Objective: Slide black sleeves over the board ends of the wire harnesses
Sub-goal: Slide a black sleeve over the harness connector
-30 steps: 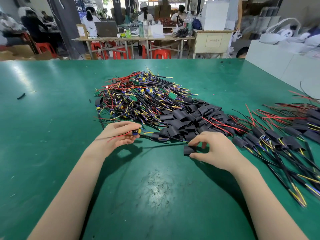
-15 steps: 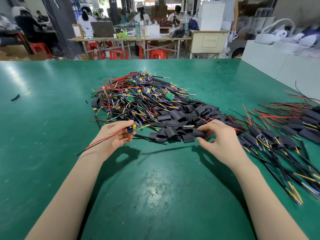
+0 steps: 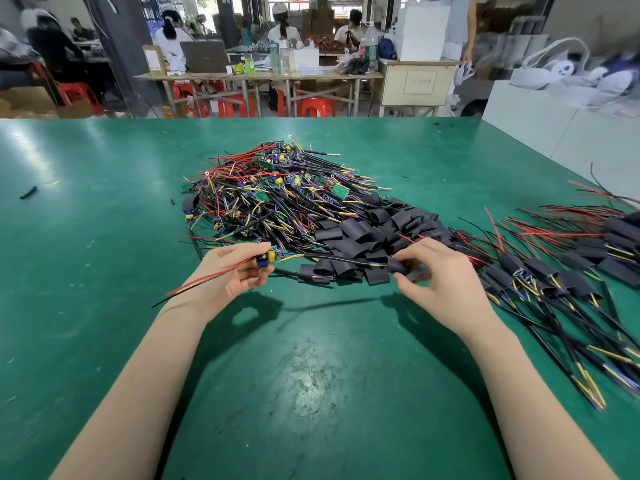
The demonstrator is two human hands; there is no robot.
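Note:
My left hand [image 3: 232, 271] pinches the board end of a wire harness [image 3: 265, 260], a small board with blue and yellow parts; its red and black leads trail left over my wrist. The harness's black cable runs right to my right hand [image 3: 438, 277], which pinches a black sleeve [image 3: 397, 266] at the cable's far end. Behind lies a heap of bare harnesses [image 3: 273, 199] and a pile of loose black sleeves [image 3: 374, 233].
Sleeved harnesses [image 3: 554, 271] lie fanned out on the right of the green table [image 3: 104, 237]. A short black scrap [image 3: 28, 192] lies far left. Beyond the table's far edge stand work tables, red stools and seated people.
My right hand carried a loose sleeve from the table up to the edge of the sleeve pile, where it now holds the sleeve at the cable end. My left hand stayed nearly still.

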